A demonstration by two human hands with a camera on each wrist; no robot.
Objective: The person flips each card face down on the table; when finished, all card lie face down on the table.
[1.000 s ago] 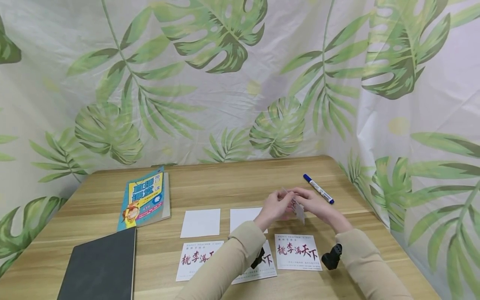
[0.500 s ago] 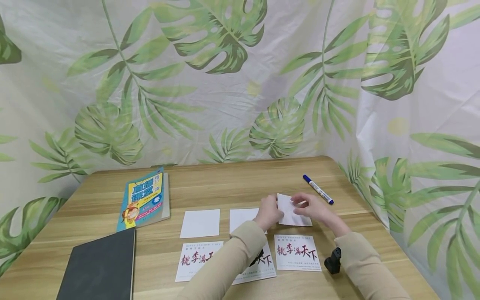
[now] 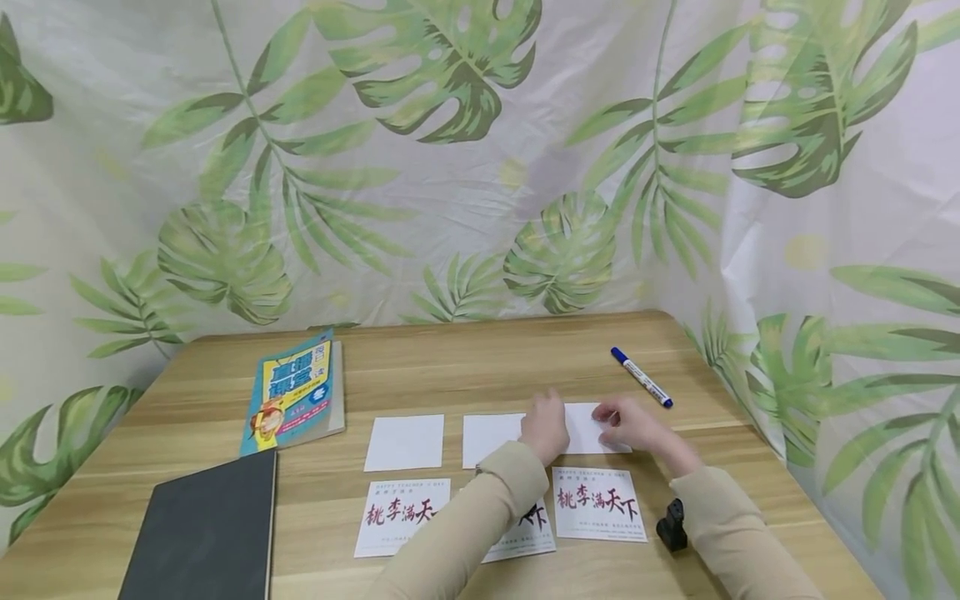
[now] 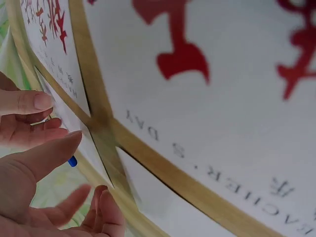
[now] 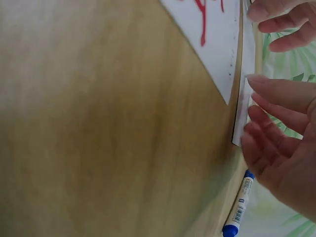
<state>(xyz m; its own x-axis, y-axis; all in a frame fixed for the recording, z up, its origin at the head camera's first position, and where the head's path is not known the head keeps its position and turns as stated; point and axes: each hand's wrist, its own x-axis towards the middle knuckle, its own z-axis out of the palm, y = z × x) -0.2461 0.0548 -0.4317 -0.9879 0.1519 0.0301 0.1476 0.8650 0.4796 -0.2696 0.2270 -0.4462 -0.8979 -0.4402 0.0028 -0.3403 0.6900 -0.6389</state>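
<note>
White card (image 3: 582, 430) is lying flatter between left hand (image 3: 545, 427) and right hand (image 3: 636, 425), grips loose; two white cards (image 3: 405, 442) already sitting leftward, three calligraphy cards (image 3: 600, 504) nearside; final squaring seemingly remaining.

a wood-grained table (image 3: 480, 362) is spreading across the head view's lower half. a blue-and-yellow book (image 3: 292, 393) is lying left of centre, a flat black item (image 3: 201, 525) at lower left. below centre, three white cards (image 3: 582, 429) are forming a row above three red-lettered cards (image 3: 600, 504) (the middle showing only in part). a blue-capped marker (image 3: 641, 377) is lying at centre right.
</note>
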